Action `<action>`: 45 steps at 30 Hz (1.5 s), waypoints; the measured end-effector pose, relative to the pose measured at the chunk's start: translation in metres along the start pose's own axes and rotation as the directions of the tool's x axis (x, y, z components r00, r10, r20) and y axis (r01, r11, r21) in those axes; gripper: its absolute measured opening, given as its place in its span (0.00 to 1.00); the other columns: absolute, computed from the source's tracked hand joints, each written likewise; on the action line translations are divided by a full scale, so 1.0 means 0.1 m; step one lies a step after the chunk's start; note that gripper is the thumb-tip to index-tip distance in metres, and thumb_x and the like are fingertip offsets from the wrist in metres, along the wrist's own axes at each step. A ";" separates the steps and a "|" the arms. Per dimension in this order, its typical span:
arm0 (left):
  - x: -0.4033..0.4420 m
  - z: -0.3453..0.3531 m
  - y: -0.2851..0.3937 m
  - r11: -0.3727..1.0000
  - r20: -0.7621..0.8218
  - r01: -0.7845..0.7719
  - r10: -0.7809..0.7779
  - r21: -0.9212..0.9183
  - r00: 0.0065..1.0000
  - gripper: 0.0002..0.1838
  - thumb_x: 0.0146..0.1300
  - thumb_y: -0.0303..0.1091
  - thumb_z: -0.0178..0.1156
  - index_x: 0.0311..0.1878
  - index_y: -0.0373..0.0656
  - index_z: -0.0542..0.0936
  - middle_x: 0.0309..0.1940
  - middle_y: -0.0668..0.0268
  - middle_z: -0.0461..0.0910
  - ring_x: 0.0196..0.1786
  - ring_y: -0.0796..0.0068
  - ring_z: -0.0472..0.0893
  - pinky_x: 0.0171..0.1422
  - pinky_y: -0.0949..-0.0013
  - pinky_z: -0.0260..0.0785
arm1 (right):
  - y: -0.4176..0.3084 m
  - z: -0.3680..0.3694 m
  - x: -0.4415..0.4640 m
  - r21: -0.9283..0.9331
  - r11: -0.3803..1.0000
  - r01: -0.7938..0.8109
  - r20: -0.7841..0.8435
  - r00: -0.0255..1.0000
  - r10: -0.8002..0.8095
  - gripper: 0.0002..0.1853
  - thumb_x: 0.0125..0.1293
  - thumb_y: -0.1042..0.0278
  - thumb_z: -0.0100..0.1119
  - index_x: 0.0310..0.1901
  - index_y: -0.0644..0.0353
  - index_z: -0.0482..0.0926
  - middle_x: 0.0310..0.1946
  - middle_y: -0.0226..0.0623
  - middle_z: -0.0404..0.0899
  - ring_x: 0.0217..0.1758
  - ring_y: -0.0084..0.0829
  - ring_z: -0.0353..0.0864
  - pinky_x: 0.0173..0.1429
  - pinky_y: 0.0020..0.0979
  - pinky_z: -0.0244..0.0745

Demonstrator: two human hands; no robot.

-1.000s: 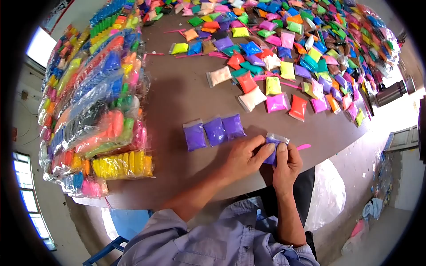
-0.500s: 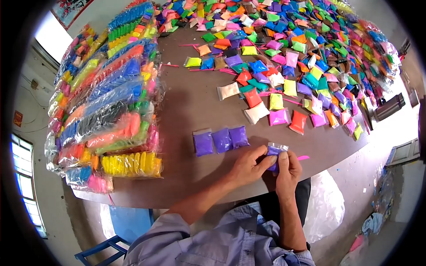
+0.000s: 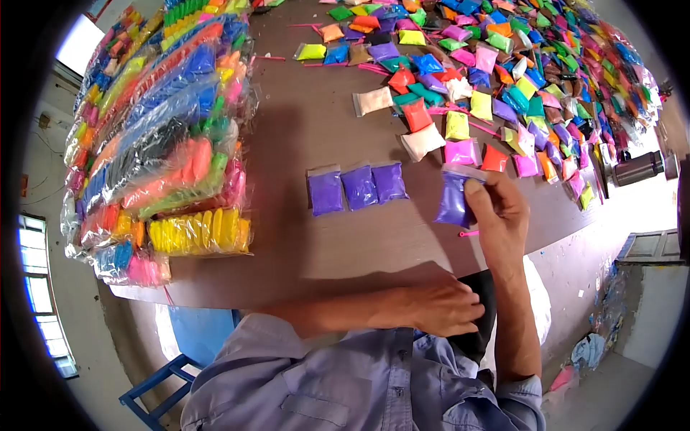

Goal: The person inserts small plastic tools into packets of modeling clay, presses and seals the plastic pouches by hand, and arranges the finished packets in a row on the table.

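Observation:
My right hand (image 3: pixel 501 205) pinches a purple clay packet (image 3: pixel 454 197) between thumb and fingers, holding it up above the table near its front edge. The packet is a small clear zip bag with purple filling. My left hand (image 3: pixel 447 307) is low by the table's edge, close to my body, its fingers curled and its palm hidden; whether anything is inside cannot be seen. To the left, three purple packets lie side by side in a row: a left one (image 3: pixel 325 192), a middle one (image 3: pixel 359 188) and a right one (image 3: pixel 389 181).
Bundled bags of coloured packets (image 3: pixel 176 144) are stacked along the table's left side. Loose packets (image 3: pixel 496 79) in many colours cover the far right. A pink stick (image 3: pixel 468 233) lies near the front edge. A blue chair (image 3: pixel 201 334) and a dark cylinder (image 3: pixel 638 169) stand nearby.
My left hand has let go of the purple packet and dropped back toward my body. My right hand has lifted the packet forward and to the right. The camera view has shifted.

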State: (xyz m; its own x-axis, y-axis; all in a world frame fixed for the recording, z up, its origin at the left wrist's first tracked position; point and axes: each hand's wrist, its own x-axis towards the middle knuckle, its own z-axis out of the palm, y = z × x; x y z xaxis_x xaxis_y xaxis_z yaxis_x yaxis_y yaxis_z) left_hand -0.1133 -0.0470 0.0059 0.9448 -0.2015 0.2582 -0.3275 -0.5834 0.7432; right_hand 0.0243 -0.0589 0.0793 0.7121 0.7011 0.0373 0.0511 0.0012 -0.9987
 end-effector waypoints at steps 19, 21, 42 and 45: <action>0.15 0.84 -0.42 0.977 -0.049 -0.204 0.201 -0.058 0.978 0.18 0.76 0.36 0.56 0.64 0.45 0.81 0.66 0.58 0.79 0.74 0.59 0.74 0.79 0.54 0.64 | 0.25 0.97 0.53 -0.408 0.909 0.080 0.476 0.869 0.137 0.08 0.77 0.70 0.68 0.46 0.68 0.87 0.29 0.30 0.84 0.32 0.16 0.78 0.36 0.27 0.75; 0.14 0.83 -0.40 0.971 -0.054 -0.220 0.226 0.096 0.973 0.19 0.77 0.35 0.55 0.68 0.46 0.79 0.70 0.59 0.77 0.76 0.58 0.72 0.82 0.54 0.62 | 0.28 1.01 0.54 -0.430 0.900 0.065 0.475 0.864 0.164 0.08 0.76 0.71 0.68 0.47 0.68 0.87 0.29 0.30 0.85 0.32 0.17 0.80 0.36 0.27 0.76; 0.18 1.12 -0.30 0.944 0.280 -0.187 0.108 0.272 0.954 0.25 0.84 0.35 0.47 0.80 0.47 0.73 0.82 0.60 0.69 0.85 0.60 0.64 0.91 0.53 0.49 | 0.39 1.16 0.48 -0.490 0.863 0.123 0.293 0.956 0.030 0.10 0.65 0.70 0.74 0.43 0.65 0.84 0.34 0.48 0.89 0.37 0.46 0.92 0.42 0.41 0.84; 0.24 0.89 -0.29 0.956 0.446 -0.151 0.024 0.250 0.895 0.25 0.84 0.35 0.45 0.80 0.46 0.72 0.83 0.60 0.68 0.85 0.62 0.63 0.91 0.56 0.48 | 0.38 1.17 0.50 -0.495 0.853 0.162 0.300 0.954 -0.007 0.11 0.64 0.69 0.74 0.43 0.64 0.84 0.35 0.47 0.88 0.36 0.47 0.90 0.42 0.42 0.84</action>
State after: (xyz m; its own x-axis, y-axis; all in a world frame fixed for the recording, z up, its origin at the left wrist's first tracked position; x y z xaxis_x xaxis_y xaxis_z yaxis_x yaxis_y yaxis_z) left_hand -0.0811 -0.1052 -0.0642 0.8376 -0.5457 -0.0263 -0.4556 -0.7243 0.5175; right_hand -0.0202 0.0591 0.0397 0.4686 0.8828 0.0322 0.5059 -0.2383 -0.8290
